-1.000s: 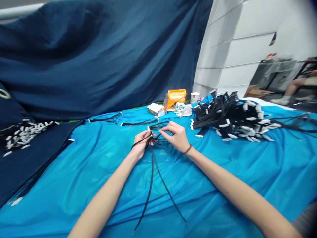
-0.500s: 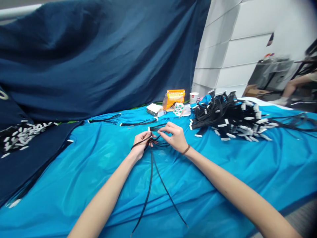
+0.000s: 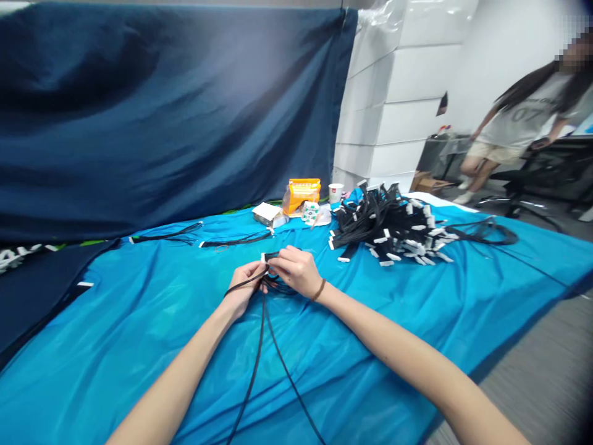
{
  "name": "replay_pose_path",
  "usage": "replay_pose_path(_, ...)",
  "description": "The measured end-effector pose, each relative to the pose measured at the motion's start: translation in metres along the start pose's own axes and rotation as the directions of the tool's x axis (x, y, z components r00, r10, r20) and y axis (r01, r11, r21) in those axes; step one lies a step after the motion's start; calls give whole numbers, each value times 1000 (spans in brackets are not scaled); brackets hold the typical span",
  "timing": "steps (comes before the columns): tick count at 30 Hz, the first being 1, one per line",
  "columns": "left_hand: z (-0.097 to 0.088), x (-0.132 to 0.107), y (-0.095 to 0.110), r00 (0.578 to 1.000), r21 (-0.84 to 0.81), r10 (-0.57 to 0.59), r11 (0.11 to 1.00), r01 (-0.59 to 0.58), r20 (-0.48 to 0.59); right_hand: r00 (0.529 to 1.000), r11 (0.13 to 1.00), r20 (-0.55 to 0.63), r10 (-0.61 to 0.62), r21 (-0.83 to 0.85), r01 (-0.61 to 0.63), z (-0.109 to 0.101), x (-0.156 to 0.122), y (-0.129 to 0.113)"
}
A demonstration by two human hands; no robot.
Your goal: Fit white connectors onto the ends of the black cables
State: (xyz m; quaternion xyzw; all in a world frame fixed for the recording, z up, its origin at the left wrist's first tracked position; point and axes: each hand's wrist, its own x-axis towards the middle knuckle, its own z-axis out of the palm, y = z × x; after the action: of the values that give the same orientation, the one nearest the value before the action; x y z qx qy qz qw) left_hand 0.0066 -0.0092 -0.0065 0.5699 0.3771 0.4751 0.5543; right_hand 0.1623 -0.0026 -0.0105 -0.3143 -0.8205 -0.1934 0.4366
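A bundle of thin black cables with a white connector at its upper end is between my two hands above the blue cloth. My left hand is closed around the bundle just below the connector, and one cable loops over it. Fingers of my right hand are pinched together at the connector's right side, on the black wires; the exact fingertip contact is partly hidden. Two loose cable ends hang down toward me over the cloth.
A heap of black cables with white connectors lies at the right. Behind my hands are two cable bundles, a small box, an orange pouch and a paper cup. A person stands at the back right.
The view has swung right and up, bringing the person into sight. My right hand has moved closer to my left, its fingers now at the connector.
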Motion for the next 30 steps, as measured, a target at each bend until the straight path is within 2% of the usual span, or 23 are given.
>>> replay_pose_path(6, -1, 0, -2, 1000, 13, -6, 1000, 6, 18, 999, 999, 1, -47, -22, 47, 2, -1, 0)
replay_pose_path(10, -1, 1, -1, 997, -49, -36, 998, 40, 69, 1000, 1000, -26, -5, 7, 6, 0, 1, -2)
replay_pose_path(13, -4, 3, 2, 997, -90, -73, 993, 75, 35, 999, 999, -50, 18, 33, -17, -1, 2, -5)
replay_pose_path(16, -8, 4, 2, 993, -167, -110, 981, 102, -41, 993, 1000, -114, -2, -15, 0, -4, 2, -8)
replay_pose_path(19, -13, 7, -1, 985, -236, -140, 965, 113, -101, 988, 992, -113, -110, -73, 102, -5, 1, -10)
replay_pose_path(24, -14, 9, -8, 974, -258, -161, 959, 116, -161, 936, 935, 4, -351, -46, 351, 3, -2, -13)
replay_pose_path(30, -12, 8, -9, 967, -261, -189, 955, 141, -169, 915, 917, 82, -394, -34, 398, 10, -3, -12)
